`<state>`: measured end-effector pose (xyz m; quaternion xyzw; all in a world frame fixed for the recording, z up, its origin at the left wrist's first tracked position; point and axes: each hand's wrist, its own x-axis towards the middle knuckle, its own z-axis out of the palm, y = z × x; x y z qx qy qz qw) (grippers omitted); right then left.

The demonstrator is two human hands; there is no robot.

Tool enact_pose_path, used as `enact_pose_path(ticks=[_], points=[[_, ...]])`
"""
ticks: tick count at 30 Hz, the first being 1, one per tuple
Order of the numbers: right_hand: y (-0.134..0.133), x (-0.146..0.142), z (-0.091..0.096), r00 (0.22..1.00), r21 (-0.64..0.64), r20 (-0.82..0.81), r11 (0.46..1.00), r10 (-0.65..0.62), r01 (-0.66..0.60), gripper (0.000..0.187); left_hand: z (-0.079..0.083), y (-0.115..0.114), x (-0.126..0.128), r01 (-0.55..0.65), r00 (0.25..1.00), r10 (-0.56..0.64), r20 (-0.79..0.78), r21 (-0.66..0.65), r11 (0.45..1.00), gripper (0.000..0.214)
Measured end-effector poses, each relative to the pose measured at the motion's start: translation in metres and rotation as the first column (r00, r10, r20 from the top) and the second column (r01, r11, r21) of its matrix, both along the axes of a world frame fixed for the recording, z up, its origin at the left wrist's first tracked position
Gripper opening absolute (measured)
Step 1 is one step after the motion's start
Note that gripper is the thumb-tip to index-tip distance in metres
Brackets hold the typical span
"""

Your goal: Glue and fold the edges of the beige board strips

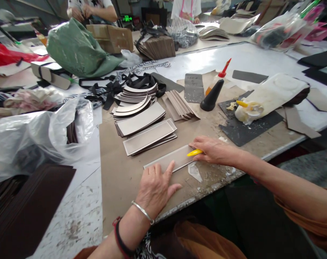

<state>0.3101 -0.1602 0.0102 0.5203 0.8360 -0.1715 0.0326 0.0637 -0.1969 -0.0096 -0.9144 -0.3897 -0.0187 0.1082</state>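
Observation:
A narrow beige rectangular panel (176, 158) lies flat on the brown board (125, 190) in front of me. My left hand (156, 185) rests at its near left edge, fingertips on the panel, thumb and index finger spread. At the panel's right end is my right hand (209, 149), its fingers closed around a yellow plastic tool (195, 153) with a tapered end; the hand hides the rest of it. Just below the panel sits a translucent whitish scrap (195, 172). Similar rectangular panels (149, 138) are stacked beyond my left hand.
Curved pieces (137, 108) and thin beige strips (179, 104) are piled farther back. A black cone (212, 95) stands by a red-tipped bottle (219, 77). A white glue-smeared container (271, 97) holds another yellow tool (241, 103). Plastic bags (39, 140) lie left; two people work opposite.

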Motion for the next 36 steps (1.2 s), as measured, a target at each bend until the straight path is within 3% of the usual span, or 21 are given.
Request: enact_pose_path(ticks=[6, 12, 15, 19, 24, 27, 31, 36], points=[[0.001, 0.004, -0.004, 1.0, 0.023, 0.011, 1.0, -0.001, 0.001, 0.041, 0.006, 0.007, 0.015, -0.057, 0.995, 0.045, -0.086, -0.147, 0.988, 0.073], [-0.014, 0.017, -0.006, 0.994, 0.284, 0.096, 0.958, -0.061, 0.032, 0.033, 0.005, 0.006, 0.012, -0.078, 0.994, 0.063, -0.085, -0.189, 0.979, 0.074], [-0.027, 0.01, -0.003, 0.991, 0.389, 0.134, 0.918, 0.022, -0.073, 0.034, 0.001, 0.005, 0.01, -0.068, 0.997, 0.06, -0.051, -0.178, 0.982, 0.074], [-0.039, -0.012, -0.006, 0.972, 0.528, 0.178, 0.818, 0.154, -0.226, 0.037, -0.005, 0.0, 0.014, -0.094, 0.995, 0.096, 0.001, -0.207, 0.974, 0.081], [-0.04, -0.031, -0.023, 0.939, 0.53, 0.213, 0.775, 0.271, -0.344, 0.037, -0.013, -0.006, 0.022, -0.163, 0.984, 0.173, 0.028, -0.231, 0.959, 0.088], [-0.043, -0.037, -0.032, 0.94, 0.511, 0.23, 0.791, 0.25, -0.336, 0.039, -0.014, -0.008, 0.022, -0.165, 0.983, 0.179, 0.036, -0.247, 0.955, 0.086], [-0.046, -0.037, -0.034, 0.958, 0.416, 0.196, 0.867, 0.207, -0.273, 0.042, -0.013, -0.005, 0.017, -0.139, 0.984, 0.163, 0.075, -0.262, 0.955, 0.079], [-0.036, -0.018, -0.024, 0.992, 0.203, -0.041, 0.973, 0.121, -0.11, 0.051, -0.009, 0.004, 0.008, -0.098, 0.974, 0.154, 0.166, -0.303, 0.948, 0.065]])
